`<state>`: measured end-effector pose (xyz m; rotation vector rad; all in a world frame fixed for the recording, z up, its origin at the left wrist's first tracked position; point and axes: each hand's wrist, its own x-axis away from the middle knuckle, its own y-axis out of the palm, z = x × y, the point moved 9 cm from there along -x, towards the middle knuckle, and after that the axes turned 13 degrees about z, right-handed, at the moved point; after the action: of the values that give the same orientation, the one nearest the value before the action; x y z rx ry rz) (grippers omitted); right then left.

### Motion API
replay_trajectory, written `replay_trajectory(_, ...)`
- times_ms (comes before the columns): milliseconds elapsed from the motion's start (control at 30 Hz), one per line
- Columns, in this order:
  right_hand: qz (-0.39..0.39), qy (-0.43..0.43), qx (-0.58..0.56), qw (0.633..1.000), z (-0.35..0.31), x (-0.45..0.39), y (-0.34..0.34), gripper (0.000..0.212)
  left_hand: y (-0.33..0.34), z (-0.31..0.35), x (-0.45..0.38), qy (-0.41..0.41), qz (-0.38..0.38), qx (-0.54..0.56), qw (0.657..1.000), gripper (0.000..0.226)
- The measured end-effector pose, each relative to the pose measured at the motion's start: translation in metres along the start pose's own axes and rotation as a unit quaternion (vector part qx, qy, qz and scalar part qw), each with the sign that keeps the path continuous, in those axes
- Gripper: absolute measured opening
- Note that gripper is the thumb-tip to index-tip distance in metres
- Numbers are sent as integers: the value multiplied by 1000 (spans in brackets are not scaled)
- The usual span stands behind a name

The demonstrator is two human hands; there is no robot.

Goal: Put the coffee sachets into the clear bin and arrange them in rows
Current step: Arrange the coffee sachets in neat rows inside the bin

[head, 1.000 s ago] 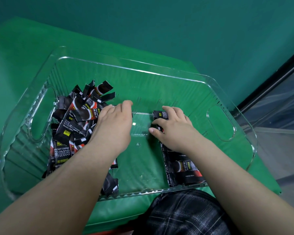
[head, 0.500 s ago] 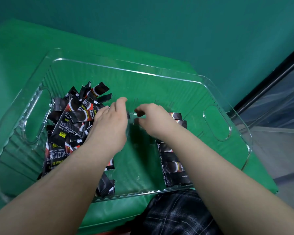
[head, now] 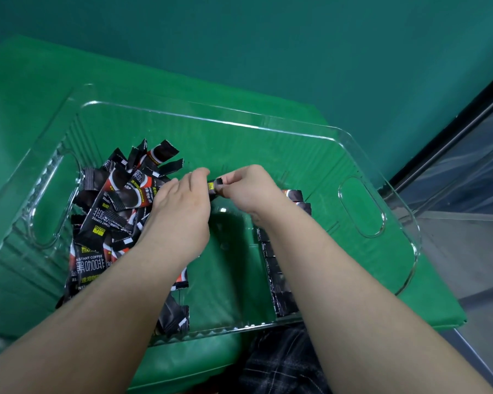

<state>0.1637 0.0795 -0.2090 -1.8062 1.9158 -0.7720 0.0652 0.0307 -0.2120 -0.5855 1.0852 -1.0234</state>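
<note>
A clear bin [head: 239, 123] stands on the green table. A loose heap of black coffee sachets [head: 117, 203] fills its left side. A neat row of sachets [head: 279, 280] runs along the right part of the floor, partly hidden by my right forearm. My left hand [head: 180, 211] and my right hand [head: 248, 189] meet over the middle of the bin. One black sachet [head: 215, 186] shows between them, pinched by my right fingers; my left fingertips touch its other end.
The bin has a cut-out handle at each end [head: 362, 206] [head: 54, 203]. A green wall rises behind the table. A dark frame with glass [head: 467, 155] stands to the right. Plaid fabric [head: 282, 362] lies below the bin's near edge.
My right hand left the row on the right, moved left and rose to meet my left hand. A sachet now shows between the two hands.
</note>
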Motion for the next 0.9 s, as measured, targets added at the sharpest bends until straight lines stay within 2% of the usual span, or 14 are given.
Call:
replay_trajectory(100,45,-21,7,999,-4,0,-30,8,0,1,1,7,4,-4,1000,59)
replay_trajectory(267,77,2,-110,991,3,1,-59,14,1,2,0,10,-10,-17,1000,40)
replay_trajectory(367,142,-57,-104,983,-6,0,-88,4,4,1,0,13,-18,-24,999,41)
replay_trajectory(433,201,-124,-103,966,-18,2,-114,14,5,1,0,14,-22,-27,999,43)
replay_trajectory(500,224,-195,-70,952,-32,8,-128,21,6,1,1,14,-24,-29,999,44)
replay_trajectory(567,185,-231,-7,955,-40,12,-121,22,6,1,1,16,-27,-31,999,43)
replay_trajectory(633,106,-242,108,959,-40,11,-99,21,5,2,1,19,-25,-34,999,44)
replay_trajectory(700,28,-261,247,933,-33,8,-77,20,5,2,2,20,-28,-34,999,45)
replay_trajectory(767,-28,-274,338,900,-23,7,-60,19,5,2,2,21,-27,-31,999,47)
replay_trajectory(900,-109,-269,400,870,0,4,-39,17,4,3,1,20,-25,-27,999,48)
